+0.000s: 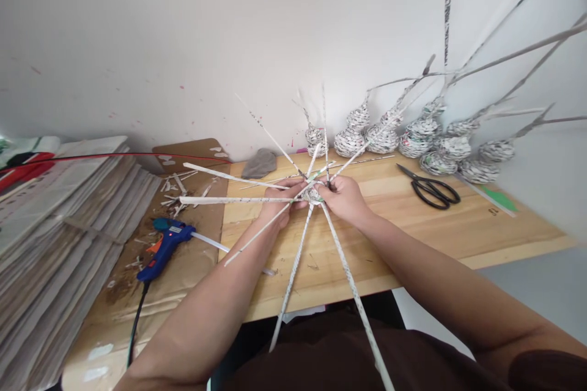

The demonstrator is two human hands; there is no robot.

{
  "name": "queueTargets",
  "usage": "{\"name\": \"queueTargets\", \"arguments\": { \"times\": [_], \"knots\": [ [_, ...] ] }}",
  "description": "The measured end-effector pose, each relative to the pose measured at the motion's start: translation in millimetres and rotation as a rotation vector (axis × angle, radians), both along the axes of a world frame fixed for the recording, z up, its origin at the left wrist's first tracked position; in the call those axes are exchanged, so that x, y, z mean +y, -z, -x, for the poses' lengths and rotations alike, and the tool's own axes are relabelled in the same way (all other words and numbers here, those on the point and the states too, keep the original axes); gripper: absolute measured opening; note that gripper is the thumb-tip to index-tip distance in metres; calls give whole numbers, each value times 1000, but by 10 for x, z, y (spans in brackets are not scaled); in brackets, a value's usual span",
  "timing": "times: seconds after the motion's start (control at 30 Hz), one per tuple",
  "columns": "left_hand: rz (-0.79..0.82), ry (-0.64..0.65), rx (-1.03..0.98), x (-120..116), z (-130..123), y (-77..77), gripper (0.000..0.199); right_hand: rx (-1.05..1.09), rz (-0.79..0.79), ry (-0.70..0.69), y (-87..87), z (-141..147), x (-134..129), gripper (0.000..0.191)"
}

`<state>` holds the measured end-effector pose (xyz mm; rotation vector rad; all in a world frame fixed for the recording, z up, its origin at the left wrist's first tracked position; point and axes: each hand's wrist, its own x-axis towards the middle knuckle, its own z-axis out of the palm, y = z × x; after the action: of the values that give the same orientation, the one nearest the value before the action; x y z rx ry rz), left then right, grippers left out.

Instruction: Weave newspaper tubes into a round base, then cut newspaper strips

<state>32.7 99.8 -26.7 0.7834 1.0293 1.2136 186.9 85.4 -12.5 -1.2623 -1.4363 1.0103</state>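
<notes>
A small woven piece of rolled paper [312, 193] is held above the wooden board, with long paper rods fanning out from it in all directions. My left hand [283, 200] grips its left side, fingers curled under the rods. On the right side, my right hand [343, 197] pinches it, the thumb on top of the weave. One paper rod [238, 200] reaches left past my left hand. Another rod [351, 281] comes down toward my body. The fingertips beneath the weave are hidden.
Several woven paper gourd shapes [350, 142] line the wall. Black scissors [431, 189] lie on the wooden board [389, 238]. At left are a blue glue gun [167, 247], stacked paper [68, 226] and paper scraps; a grey cloth [259, 164] sits behind.
</notes>
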Motion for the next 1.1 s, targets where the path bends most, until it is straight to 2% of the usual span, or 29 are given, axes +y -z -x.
{"name": "queueTargets", "arguments": {
  "times": [0.17,0.3,0.43,0.6,0.8,0.93,1.1],
  "knots": [
    [15,5,61,2,3,1,31,-62,-45,33,66,-10,35,9],
    [-71,-14,98,21,-4,26,27,-97,-37,15,126,-7,53,11],
    [-131,-68,152,24,-33,31,27,-78,-24,-4,113,13,29,11],
    [-219,-74,171,10,-54,22,28,-115,-76,20,105,24,26,14],
    [-298,-25,173,-30,-73,13,29,46,-76,51,121,84,37,25],
    [-281,8,123,-60,-101,13,35,169,-62,77,110,144,30,31],
    [-217,40,37,-65,-117,11,38,90,-69,171,117,158,30,25]
  ]
}}
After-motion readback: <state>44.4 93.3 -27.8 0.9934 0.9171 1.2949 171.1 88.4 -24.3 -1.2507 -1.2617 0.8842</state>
